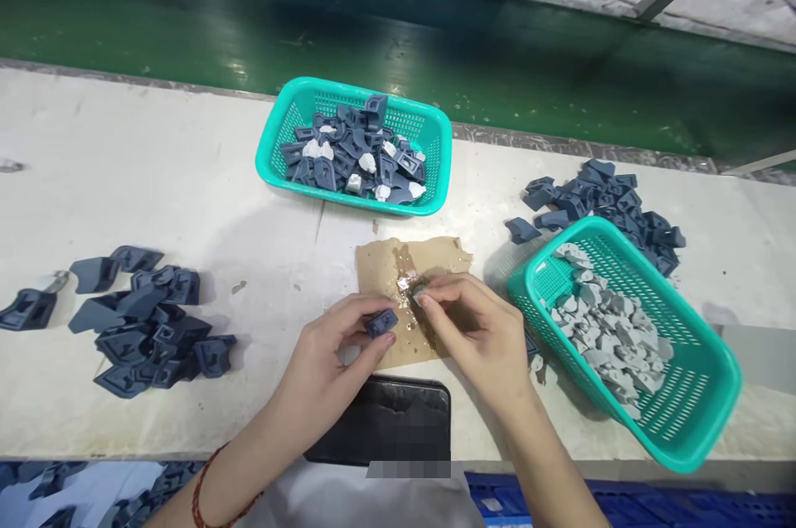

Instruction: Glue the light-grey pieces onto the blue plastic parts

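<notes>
My left hand (339, 350) grips a dark blue-grey plastic part (381, 322) between thumb and fingers, with a recessed end turned up. Opposite it, my right hand (482, 333) pinches a small grey piece (419, 293) at the fingertips; the fingers hide much of it. The two held pieces are apart. Both hands are over a brown sheet (376, 263) with a wet, shiny smear and whitish bits in its middle. Close by on the right, a green basket (687, 362) holds many light grey pieces (613, 337).
Another green basket (354, 201) at the back holds dark parts mixed with white pieces. Loose dark parts lie in piles at left (149, 325) and right (609, 196). A black phone-like slab (398, 420) lies at the front. Beyond the table runs a green belt-like strip (186, 22).
</notes>
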`<state>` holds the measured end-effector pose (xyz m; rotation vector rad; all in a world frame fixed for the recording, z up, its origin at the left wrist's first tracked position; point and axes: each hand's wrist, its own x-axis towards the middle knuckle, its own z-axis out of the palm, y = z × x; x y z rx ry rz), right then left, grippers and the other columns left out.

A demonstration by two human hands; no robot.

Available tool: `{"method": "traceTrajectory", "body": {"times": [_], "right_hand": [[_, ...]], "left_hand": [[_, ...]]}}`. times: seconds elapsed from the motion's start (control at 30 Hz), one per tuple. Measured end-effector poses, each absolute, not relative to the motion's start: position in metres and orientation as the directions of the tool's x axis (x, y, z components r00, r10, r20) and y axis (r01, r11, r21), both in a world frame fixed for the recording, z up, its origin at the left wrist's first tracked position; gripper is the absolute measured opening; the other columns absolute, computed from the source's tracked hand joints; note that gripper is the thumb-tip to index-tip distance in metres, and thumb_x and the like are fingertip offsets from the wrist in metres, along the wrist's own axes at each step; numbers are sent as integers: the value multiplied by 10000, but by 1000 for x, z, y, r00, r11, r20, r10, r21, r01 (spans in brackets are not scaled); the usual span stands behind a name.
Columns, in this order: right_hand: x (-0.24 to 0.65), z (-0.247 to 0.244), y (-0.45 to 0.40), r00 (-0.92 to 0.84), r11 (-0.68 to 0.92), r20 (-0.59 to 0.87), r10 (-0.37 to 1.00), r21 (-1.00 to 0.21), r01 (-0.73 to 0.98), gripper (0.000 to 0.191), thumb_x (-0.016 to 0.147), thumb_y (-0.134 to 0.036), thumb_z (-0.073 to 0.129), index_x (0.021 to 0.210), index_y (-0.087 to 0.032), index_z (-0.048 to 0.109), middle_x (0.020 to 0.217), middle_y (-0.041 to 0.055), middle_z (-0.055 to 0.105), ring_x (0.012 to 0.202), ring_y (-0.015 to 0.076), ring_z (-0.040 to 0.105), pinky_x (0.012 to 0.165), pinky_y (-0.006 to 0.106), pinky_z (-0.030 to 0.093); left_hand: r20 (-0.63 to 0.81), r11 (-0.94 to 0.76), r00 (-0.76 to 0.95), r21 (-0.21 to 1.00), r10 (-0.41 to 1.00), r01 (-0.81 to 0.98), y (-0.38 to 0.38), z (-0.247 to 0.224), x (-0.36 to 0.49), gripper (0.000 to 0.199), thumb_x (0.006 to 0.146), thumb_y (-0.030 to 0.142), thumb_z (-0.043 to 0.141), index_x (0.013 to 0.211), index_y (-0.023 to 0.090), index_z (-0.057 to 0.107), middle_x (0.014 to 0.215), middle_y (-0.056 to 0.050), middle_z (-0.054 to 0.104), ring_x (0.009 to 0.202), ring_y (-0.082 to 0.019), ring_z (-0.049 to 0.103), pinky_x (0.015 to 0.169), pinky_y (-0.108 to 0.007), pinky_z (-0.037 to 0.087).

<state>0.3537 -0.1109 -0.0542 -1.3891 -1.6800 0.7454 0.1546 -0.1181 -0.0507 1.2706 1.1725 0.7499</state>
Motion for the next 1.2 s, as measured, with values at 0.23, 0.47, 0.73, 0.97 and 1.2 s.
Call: {"method": "traceTrajectory", "body": {"times": [0.23,0.47,0.73,0.97,1.2], "right_hand": [[354,-55,-111,-37,223,238,971,-830,512,126,930,-120,660,849,-214,638,865,28,703,841,167,668,758,295,511],[355,-57,-114,26,125,152,988,-885,448,109,924,-163,678,833,-219,659,860,23,704,823,166,659,736,292,501],[357,-58,-112,180,-97,-100,979,-995,-22,173,886,-251,738,736,-211,661,777,-17,666,622,105,571,618,242,481],[346,-49,-113,74,-73,-74,995,-997,-11,158,891,-206,713,740,-199,667,773,-6,676,635,104,600,619,224,488],[340,-48,-116,11,-24,-24,1000,-999,24,154,916,-183,691,768,-205,657,792,4,707,701,123,649,639,226,525]], "left_hand": [[-371,358,257,929,892,96,-118,-52,157,163,865,266,748,968,231,627,1166,-8,743,914,-139,744,750,-202,594],[-331,312,289,944,898,110,-117,-54,157,170,892,254,718,1057,232,685,1080,-8,742,926,-139,734,820,-214,597],[-259,232,273,964,926,129,-117,-57,157,153,879,253,736,1030,239,759,1125,-23,733,821,-117,703,692,-178,602],[-249,215,265,965,932,149,-116,-58,158,141,848,232,758,988,233,778,1056,-23,733,800,-120,702,659,-172,601],[-234,197,260,967,937,163,-115,-56,159,123,832,222,759,953,202,767,997,-39,728,809,-144,718,633,-184,601]]}}
